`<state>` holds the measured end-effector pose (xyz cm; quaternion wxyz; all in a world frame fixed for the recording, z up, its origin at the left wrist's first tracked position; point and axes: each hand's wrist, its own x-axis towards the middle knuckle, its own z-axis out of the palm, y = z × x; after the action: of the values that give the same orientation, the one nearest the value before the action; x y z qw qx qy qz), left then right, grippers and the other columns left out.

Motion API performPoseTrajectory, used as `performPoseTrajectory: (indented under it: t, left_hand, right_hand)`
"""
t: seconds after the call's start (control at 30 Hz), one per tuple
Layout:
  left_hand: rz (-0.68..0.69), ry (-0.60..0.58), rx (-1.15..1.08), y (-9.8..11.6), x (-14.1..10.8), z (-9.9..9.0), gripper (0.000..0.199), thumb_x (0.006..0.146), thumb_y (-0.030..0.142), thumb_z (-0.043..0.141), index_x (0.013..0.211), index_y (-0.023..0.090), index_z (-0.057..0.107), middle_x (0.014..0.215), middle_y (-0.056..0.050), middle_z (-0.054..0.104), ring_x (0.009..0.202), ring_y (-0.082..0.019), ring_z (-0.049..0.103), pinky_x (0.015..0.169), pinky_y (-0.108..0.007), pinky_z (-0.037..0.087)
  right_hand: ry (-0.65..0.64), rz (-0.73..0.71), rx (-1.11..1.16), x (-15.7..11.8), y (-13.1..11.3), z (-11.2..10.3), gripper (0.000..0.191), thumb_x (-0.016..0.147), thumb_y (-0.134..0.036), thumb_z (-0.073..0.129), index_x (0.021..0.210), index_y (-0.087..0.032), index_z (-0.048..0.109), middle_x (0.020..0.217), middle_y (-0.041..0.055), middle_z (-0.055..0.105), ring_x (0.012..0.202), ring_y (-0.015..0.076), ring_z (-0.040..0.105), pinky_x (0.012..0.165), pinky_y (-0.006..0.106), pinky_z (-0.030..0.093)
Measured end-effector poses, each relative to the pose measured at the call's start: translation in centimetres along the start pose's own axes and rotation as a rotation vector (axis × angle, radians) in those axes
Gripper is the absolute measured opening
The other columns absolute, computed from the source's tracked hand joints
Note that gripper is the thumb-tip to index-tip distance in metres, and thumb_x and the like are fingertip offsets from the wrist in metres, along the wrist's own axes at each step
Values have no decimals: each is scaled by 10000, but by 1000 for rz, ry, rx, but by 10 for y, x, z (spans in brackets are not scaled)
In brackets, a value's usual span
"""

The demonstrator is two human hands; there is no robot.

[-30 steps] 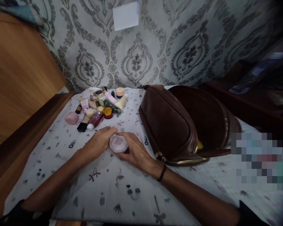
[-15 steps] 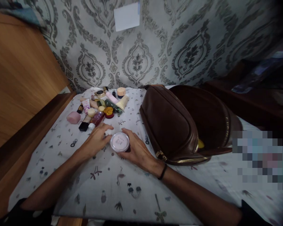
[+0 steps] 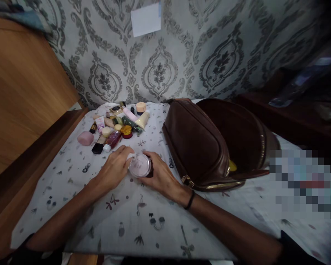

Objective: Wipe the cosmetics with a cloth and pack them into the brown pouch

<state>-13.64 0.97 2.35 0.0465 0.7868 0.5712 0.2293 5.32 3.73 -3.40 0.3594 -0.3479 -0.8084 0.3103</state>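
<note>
My right hand (image 3: 161, 173) is closed around a round cosmetic jar (image 3: 140, 165) with a pale pink top and a clear rim. The jar's top faces up toward me. At its left edge my left hand (image 3: 116, 165) has its fingers curled together on a small white tissue (image 3: 131, 156), most of which the fingers hide. The tissue is against the jar's rim. Just beyond the left hand lies a dark red bottle with a white cap (image 3: 113, 140). A brown bag (image 3: 193, 143) stands unzipped to the right of my right hand.
Several cosmetics lie in a cluster at the back left, among them a pink rounded item (image 3: 85, 138), an amber jar (image 3: 126, 131) and a cream tube (image 3: 142, 119). A wooden panel (image 3: 27, 81) borders the left side. A patterned cloth (image 3: 99, 209) covers the surface.
My left hand's fingers have curled in and moved right, bringing the tissue against the jar's rim. My right hand keeps its hold on the jar, which is tilted slightly differently.
</note>
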Motion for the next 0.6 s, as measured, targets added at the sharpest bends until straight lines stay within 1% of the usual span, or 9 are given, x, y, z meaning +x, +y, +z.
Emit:
performPoseTrajectory:
  t: [0.07, 0.2, 0.3, 0.43, 0.5, 0.6]
  left_hand:
    - [-1, -4, 14, 0, 0, 2, 170, 933, 175, 467, 1003, 182, 622, 964, -66, 648, 888, -236, 630, 804, -365, 515]
    - [6, 15, 22, 0, 0, 3, 186, 925, 163, 468, 981, 179, 645, 933, -65, 637, 881, -232, 622, 805, -358, 515]
    - [8, 14, 22, -1, 1, 3, 194, 918, 157, 471, 966, 175, 658, 915, -65, 639, 873, -230, 619, 806, -356, 515]
    - [18, 11, 9, 0, 3, 2, 199, 916, 160, 476, 950, 179, 671, 906, -58, 640, 856, -220, 613, 798, -347, 518]
    - [26, 8, 11, 2, 4, 1, 203, 925, 167, 470, 940, 179, 673, 906, -59, 634, 859, -221, 608, 794, -346, 517]
    - [45, -13, 8, 6, 5, 0, 201, 931, 163, 469, 938, 175, 670, 904, -58, 627, 870, -224, 606, 800, -349, 513]
  right_hand:
    - [14, -45, 11, 0, 2, 1, 698, 723, -240, 796, 1329, -192, 453, 1288, 150, 579, 1217, 304, 567, 1034, 506, 479]
    - [29, -91, 38, 0, 5, 2, 721, 701, -223, 822, 1335, -218, 480, 1271, 122, 580, 1198, 296, 574, 1033, 500, 488]
    - [38, -118, 54, 1, 5, 2, 734, 703, -217, 829, 1350, -194, 483, 1259, 132, 575, 1194, 291, 576, 1045, 492, 486]
    - [18, -108, 64, 1, 3, 1, 758, 711, -213, 831, 1380, -219, 475, 1272, 121, 562, 1206, 283, 571, 1054, 476, 482]
    - [8, -95, 60, 1, 3, 1, 773, 706, -210, 834, 1390, -236, 476, 1269, 111, 567, 1199, 287, 572, 1039, 480, 489]
    - [9, -88, 56, 1, 3, 1, 781, 690, -209, 847, 1384, -232, 491, 1261, 114, 576, 1189, 297, 573, 1016, 484, 499]
